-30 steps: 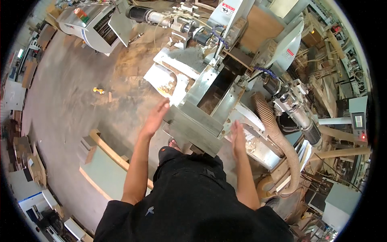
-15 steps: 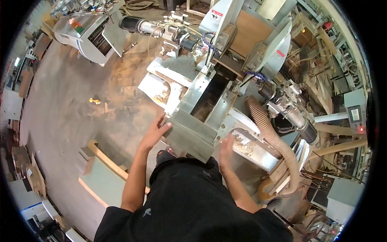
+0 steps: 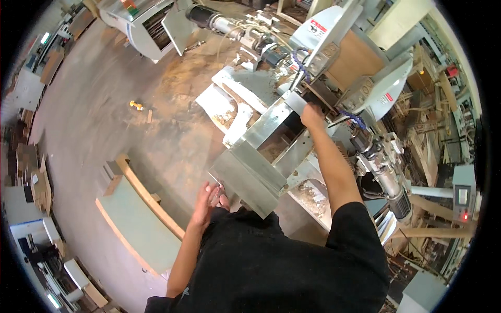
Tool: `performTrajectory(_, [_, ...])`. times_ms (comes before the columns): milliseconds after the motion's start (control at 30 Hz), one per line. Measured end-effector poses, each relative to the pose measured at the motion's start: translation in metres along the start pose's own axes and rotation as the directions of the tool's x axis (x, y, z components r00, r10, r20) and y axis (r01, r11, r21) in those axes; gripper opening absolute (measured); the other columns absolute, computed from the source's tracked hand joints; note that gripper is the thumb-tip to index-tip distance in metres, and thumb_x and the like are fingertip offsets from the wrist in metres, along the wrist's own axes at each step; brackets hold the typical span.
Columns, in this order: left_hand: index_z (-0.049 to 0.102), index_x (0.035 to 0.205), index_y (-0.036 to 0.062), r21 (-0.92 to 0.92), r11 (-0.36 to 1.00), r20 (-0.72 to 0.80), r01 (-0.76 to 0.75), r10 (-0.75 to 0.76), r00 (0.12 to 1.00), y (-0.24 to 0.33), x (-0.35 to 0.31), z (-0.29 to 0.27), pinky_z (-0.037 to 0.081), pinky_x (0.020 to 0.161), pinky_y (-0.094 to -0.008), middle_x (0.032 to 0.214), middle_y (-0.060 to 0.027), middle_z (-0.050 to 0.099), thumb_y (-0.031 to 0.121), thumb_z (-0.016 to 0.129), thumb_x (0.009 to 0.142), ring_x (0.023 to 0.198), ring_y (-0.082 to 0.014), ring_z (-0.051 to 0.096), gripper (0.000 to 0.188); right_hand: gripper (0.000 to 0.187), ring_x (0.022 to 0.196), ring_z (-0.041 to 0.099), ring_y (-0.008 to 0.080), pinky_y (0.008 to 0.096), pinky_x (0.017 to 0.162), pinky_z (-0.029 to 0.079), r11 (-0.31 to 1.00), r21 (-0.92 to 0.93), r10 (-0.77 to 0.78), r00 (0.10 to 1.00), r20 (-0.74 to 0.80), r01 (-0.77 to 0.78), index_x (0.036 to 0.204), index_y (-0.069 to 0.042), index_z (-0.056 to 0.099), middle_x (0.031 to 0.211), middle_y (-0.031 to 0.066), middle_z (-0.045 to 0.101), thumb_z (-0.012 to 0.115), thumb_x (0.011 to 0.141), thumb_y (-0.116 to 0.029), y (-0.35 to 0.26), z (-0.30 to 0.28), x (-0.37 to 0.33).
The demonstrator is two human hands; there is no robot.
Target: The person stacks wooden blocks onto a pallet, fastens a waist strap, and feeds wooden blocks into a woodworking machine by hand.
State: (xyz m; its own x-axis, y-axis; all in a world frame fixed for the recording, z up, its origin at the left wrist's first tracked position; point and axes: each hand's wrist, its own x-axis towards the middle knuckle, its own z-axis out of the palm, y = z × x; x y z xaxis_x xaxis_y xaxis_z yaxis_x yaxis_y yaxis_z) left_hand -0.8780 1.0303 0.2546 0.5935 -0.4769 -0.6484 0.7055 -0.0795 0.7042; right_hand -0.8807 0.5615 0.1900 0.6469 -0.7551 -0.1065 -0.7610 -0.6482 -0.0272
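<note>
A grey metal woodworking machine stands in front of me, its open trough holding sawdust. My right hand reaches far forward into the machine's upper part, fingers closed near a dark part by a blue coiled hose; what it grips is hidden. My left hand hangs open at the near left corner of the machine's flat metal plate, fingers spread, just touching or beside its edge.
A green-topped wooden platform lies on the floor at my left. A ribbed dust hose and a motor sit at the right. Sawdust covers the floor ahead. A small yellow object lies on the floor. Another grey machine stands at the far left.
My right hand has left the machine's near edge and stretched forward into its upper part. My left hand has drawn back from the plate toward my body.
</note>
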Motion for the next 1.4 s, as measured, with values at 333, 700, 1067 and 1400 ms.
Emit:
performTrajectory(333, [0.019,0.142,0.0046,-0.071,0.996,0.076,0.056,-0.05,0.996,-0.03,0.009,0.02,0.029,0.106,-0.044,0.143,-0.0127,0.032,0.049,0.048,0.091,0.132,-0.0254,0.031,0.074,0.016,0.082,0.059,0.0396,0.0474,0.069,0.045,0.824,0.351,-0.401,0.895,-0.193,0.445,0.084,-0.002,0.058,0.083,0.0199,0.061,0.058,0.082,-0.018,-0.019,-0.064,-0.096])
performTrajectory(700, [0.026,0.138,0.0108,-0.213,0.972,-0.042,0.103,-0.114,0.993,-0.018,0.008,0.091,0.035,0.099,-0.0474,0.135,-0.0083,0.039,0.05,0.053,0.088,0.121,-0.0255,0.042,0.069,0.03,0.09,0.058,0.0373,0.0375,0.084,0.045,0.721,0.547,-0.426,0.895,-0.134,0.426,0.102,0.002,0.063,0.095,0.0222,0.062,0.055,0.086,-0.022,-0.077,-0.044,-0.187])
performTrajectory(1067, [0.042,0.129,0.0089,-0.533,0.839,0.063,0.106,-0.085,0.994,-0.005,0.003,0.104,0.041,0.096,-0.0418,0.123,-0.0107,0.048,0.044,0.056,0.088,0.114,-0.0255,0.048,0.056,0.067,0.124,0.044,0.0349,0.0364,0.104,0.033,0.396,0.918,-0.631,0.737,0.243,0.037,0.132,0.013,0.033,0.131,0.0316,0.044,0.054,0.089,-0.033,-0.103,-0.059,-0.253])
performTrajectory(1400, [0.042,0.13,0.0045,-0.399,0.911,0.167,-0.103,0.183,0.969,0.069,-0.046,0.159,0.042,0.097,-0.0397,0.123,-0.0135,0.052,0.052,0.042,0.093,0.112,-0.0271,0.052,0.06,0.055,0.114,0.051,0.0238,0.0345,0.098,0.038,0.141,0.962,-0.57,0.813,-0.115,0.234,0.134,0.002,0.04,0.125,0.0162,0.053,0.058,0.09,-0.026,-0.052,-0.16,-0.245])
